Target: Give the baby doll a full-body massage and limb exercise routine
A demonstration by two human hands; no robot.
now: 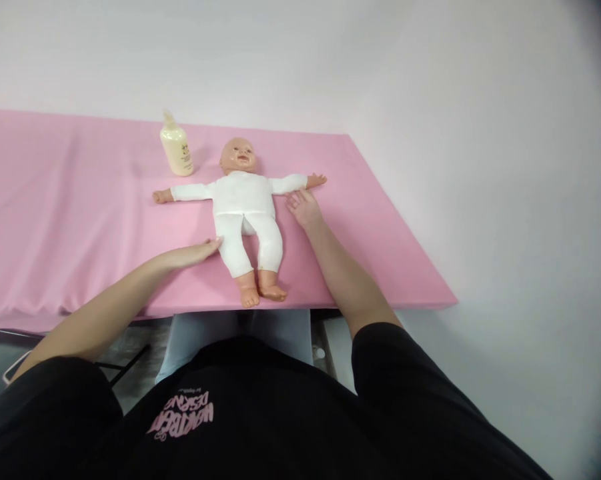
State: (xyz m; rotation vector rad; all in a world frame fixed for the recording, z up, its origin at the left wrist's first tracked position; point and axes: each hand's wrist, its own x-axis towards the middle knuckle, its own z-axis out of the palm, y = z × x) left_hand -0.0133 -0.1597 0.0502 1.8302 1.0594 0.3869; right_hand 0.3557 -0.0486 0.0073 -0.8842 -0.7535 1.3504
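Note:
A baby doll (244,193) with a white cloth body lies on its back, arms spread wide and feet toward me. My left hand (200,252) rests on edge beside the doll's leg, its fingers stretched out and the tips touching the white cloth at the thigh. Below the doll's arm on the right is my right hand (305,208), fingers loosely spread, with the fingertips at the sleeve. Neither hand grasps anything. Beyond the doll's other arm stands a pale yellow pump bottle (177,148).
A pink cloth (80,200) covers the table, wrinkled at the left. White walls (290,60) border its back and right side. At the lower left, a dark chair or tray-like object (3,341) and a phone-like edge show beside my arm.

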